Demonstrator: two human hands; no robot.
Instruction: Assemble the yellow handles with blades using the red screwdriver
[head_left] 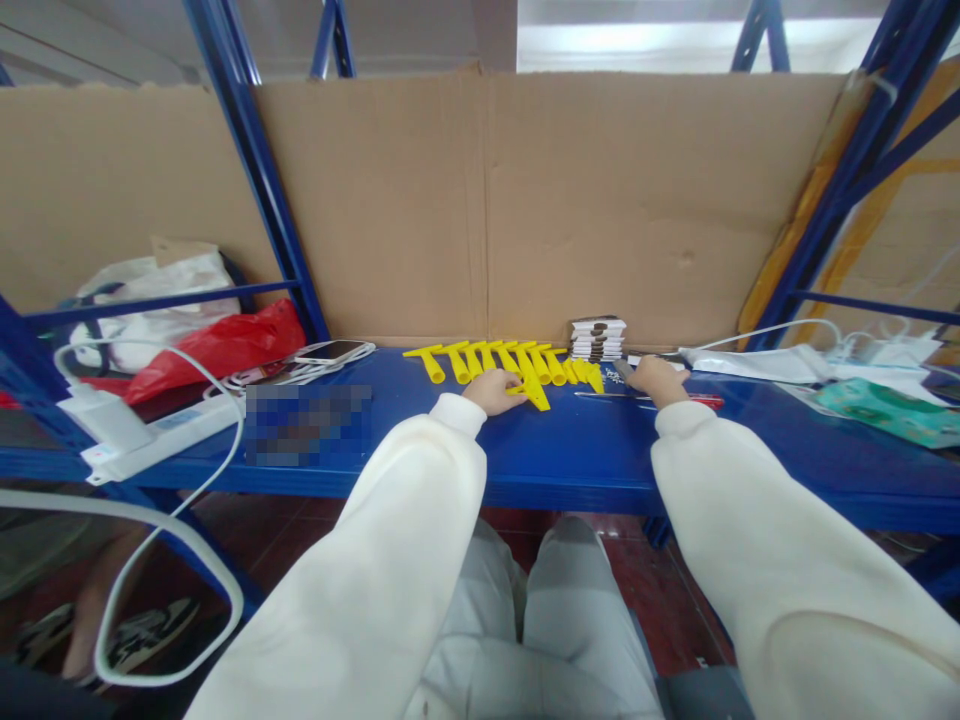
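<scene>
My left hand (495, 391) is closed on a yellow flat-ended plastic piece (537, 396), held low over the blue shelf. Behind it stretches a row of similar yellow T-shaped pieces with round tubes (461, 365), lying side by side. Several smaller yellow parts (587, 374) lie at the row's right end. My right hand (658, 380) is closed around a small grey object (622, 370) whose kind I cannot make out. Close to that hand lies a thin tool with a red handle (706, 401), partly covered by the hand and sleeve.
A stack of small white-and-dark packets (597, 338) stands against the cardboard backing (600, 200). On the left are a phone (334, 351), a white power strip (161, 440) with cables and a red bag (217, 350). A green packet (889, 412) lies at right on the blue shelf (570, 450).
</scene>
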